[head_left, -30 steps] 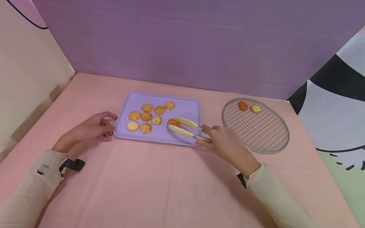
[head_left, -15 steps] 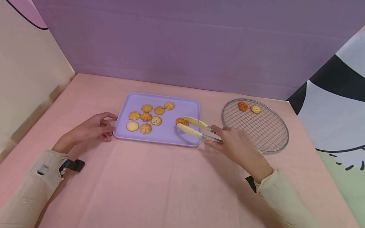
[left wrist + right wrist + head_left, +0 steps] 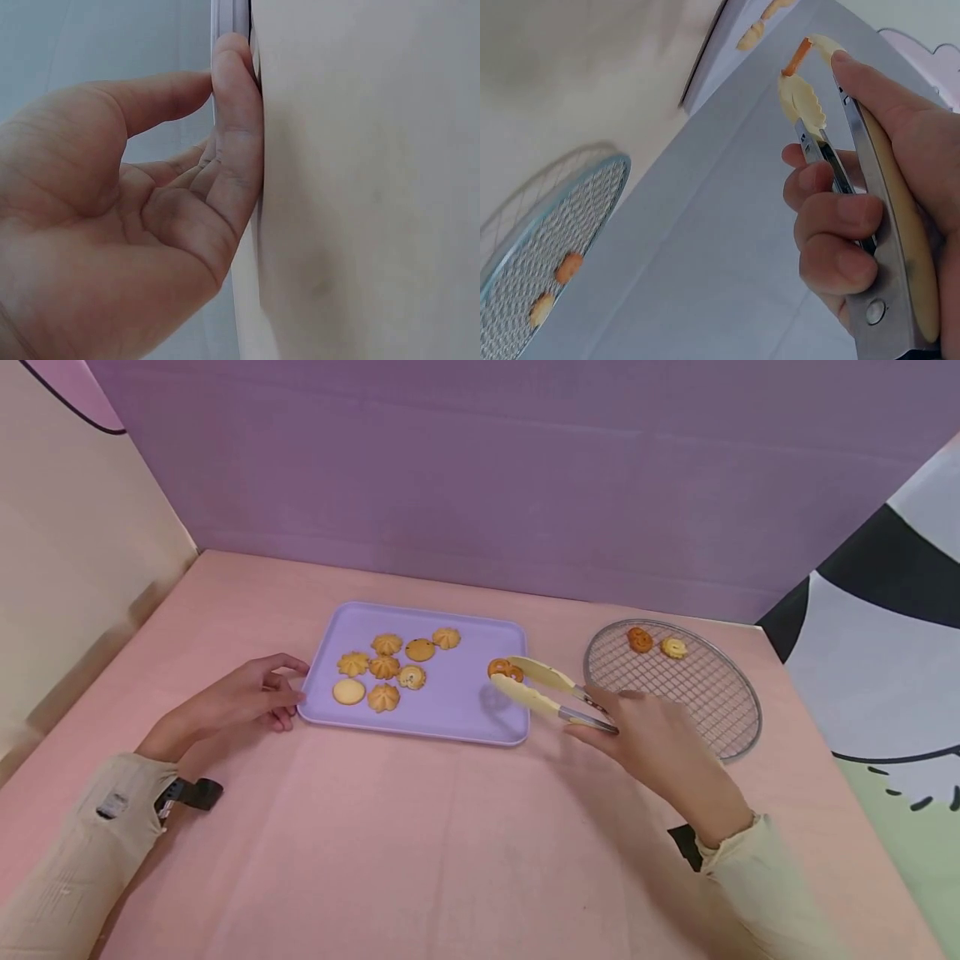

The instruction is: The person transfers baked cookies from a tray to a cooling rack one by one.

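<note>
My left hand (image 3: 240, 695) holds the left rim of the lavender tray (image 3: 465, 718) between thumb and finger. In the left wrist view, the thumb (image 3: 169, 97) and a finger meet at the tray's edge. My right hand (image 3: 663, 747) grips metal tongs (image 3: 588, 720) with cream tips. Pinched in the tips is a glossy brown pretzel-shaped cookie (image 3: 499, 669), raised above the tray's right part; the right wrist view shows this cookie (image 3: 798, 58) edge-on. Several cookies, star-shaped ones (image 3: 384, 697) and a plain round one (image 3: 348, 692) among them, lie on the tray's left half.
A round wire rack (image 3: 675, 693) stands right of the tray, partly behind my right hand. At its far edge lie a brown cookie (image 3: 640, 640) and a pale swirled cookie (image 3: 673, 647). A purple wall (image 3: 495, 477) closes off the back of the pink table (image 3: 375, 843).
My right hand has carried the tongs and pretzel-shaped cookie to the right and slightly up, off the tray's middle. The left hand and the tray stay in place.
</note>
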`<state>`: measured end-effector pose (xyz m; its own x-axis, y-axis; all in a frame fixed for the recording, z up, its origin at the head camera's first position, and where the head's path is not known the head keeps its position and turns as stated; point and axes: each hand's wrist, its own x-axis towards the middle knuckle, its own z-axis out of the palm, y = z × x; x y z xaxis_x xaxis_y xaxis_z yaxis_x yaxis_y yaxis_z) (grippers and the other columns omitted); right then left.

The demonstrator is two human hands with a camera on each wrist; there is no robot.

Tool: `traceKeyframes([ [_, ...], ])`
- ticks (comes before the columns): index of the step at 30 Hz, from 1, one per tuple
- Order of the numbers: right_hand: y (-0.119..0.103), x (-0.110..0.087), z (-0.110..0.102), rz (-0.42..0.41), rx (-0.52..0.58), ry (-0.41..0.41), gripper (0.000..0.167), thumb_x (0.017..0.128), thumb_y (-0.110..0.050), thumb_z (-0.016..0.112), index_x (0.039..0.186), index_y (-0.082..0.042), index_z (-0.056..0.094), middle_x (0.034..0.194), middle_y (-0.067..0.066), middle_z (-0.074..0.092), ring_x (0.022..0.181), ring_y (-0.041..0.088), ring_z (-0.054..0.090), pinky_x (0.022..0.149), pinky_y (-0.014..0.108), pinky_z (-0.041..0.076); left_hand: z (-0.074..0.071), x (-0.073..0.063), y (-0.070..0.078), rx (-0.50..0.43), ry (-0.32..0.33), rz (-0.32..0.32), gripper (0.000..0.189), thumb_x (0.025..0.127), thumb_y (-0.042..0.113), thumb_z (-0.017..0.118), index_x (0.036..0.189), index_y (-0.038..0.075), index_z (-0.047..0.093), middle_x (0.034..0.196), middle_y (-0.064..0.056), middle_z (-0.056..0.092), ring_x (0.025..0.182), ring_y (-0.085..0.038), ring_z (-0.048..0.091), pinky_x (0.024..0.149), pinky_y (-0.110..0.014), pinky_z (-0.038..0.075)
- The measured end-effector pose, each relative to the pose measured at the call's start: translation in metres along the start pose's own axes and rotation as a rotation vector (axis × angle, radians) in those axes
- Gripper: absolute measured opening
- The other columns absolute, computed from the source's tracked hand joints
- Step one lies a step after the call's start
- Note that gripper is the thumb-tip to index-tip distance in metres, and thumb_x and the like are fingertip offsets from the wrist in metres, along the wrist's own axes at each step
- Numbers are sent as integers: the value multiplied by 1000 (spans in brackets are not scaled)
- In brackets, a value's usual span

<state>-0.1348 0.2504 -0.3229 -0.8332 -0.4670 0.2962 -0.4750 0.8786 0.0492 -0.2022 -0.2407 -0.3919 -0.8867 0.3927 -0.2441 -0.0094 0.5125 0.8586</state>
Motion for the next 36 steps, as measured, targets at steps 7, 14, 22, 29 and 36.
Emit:
traceKeyframes([
  [7,18,0,-9,85,8,-32,48,83,-48,77,110,-8,68,57,-3,47,50,16,43,44,30,35,-1,-1,1,-18,-6,2,54,98,8,61,142,-8,34,84,-14,62,70,-19,65,65,-31,60],
  [14,43,-2,-7,93,-10,23,43,81,-44,80,101,-8,67,52,-5,40,47,16,40,45,31,31,-1,-3,2,-25,-5,7,53,99,9,60,142,-8,34,84,-14,63,69,-19,65,65,-31,60],
  [22,66,-9,-4,149,-23,1,56,82,-46,79,113,-1,69,51,-3,48,47,17,42,47,38,42,0,-2,3,-18,-5,6,51,99,8,60,141,-8,35,83,-14,63,68,-20,66,66,-31,60],
  [29,84,-13,-4,194,4,-7,55,84,-45,78,113,1,69,64,7,62,58,25,55,51,50,49,1,-3,4,-19,5,15,49,99,6,59,140,-8,36,81,-13,63,66,-19,65,64,-31,60],
  [36,98,-18,0,263,27,-86,68,87,-53,71,123,4,65,90,25,70,73,36,64,58,57,52,2,-2,3,-9,4,27,49,99,6,59,139,-9,36,80,-13,63,66,-19,65,63,-30,60],
])
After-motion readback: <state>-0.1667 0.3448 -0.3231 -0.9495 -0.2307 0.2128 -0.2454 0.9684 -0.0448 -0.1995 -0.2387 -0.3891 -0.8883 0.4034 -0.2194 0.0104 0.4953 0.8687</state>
